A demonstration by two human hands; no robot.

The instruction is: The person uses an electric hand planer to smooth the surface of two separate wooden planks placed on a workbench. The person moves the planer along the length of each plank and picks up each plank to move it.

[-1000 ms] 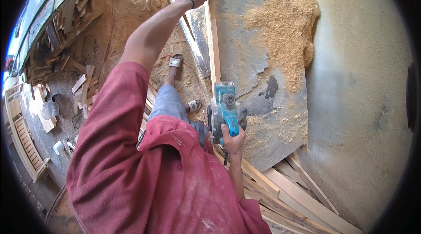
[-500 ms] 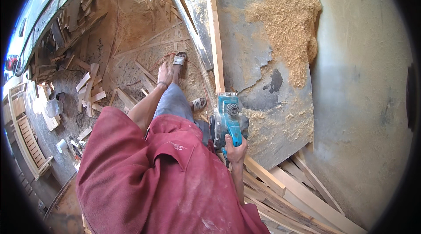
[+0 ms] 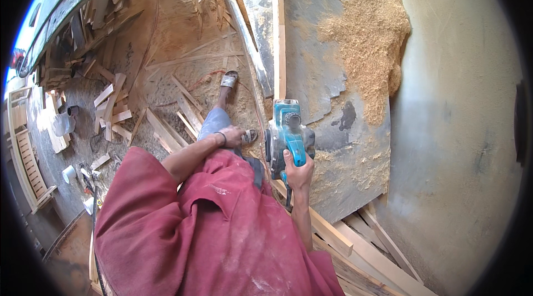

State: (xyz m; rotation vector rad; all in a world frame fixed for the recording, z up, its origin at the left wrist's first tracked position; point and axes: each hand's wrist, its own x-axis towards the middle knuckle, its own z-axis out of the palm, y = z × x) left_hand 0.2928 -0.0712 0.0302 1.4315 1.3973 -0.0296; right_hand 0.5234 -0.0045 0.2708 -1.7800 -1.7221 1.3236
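Note:
My right hand is wrapped round the blue handle of an electric hand planer. The planer sits on the near part of a long, narrow strip of wood, which runs away from me along the left part of a grey sheet-topped bench. My left hand is left of the planer, above my leg and near my sandal. It holds nothing, and its fingers look loosely stretched out. The planer hides the near end of the strip.
A heap of wood shavings covers part of the bench sheet beside the wall. Boards lie near my right side. Offcuts and a cord are scattered on the floor at left, with a wooden slatted piece beyond.
The planer and my right hand have moved forward along the strip. My left hand has drawn back toward my body and to the right.

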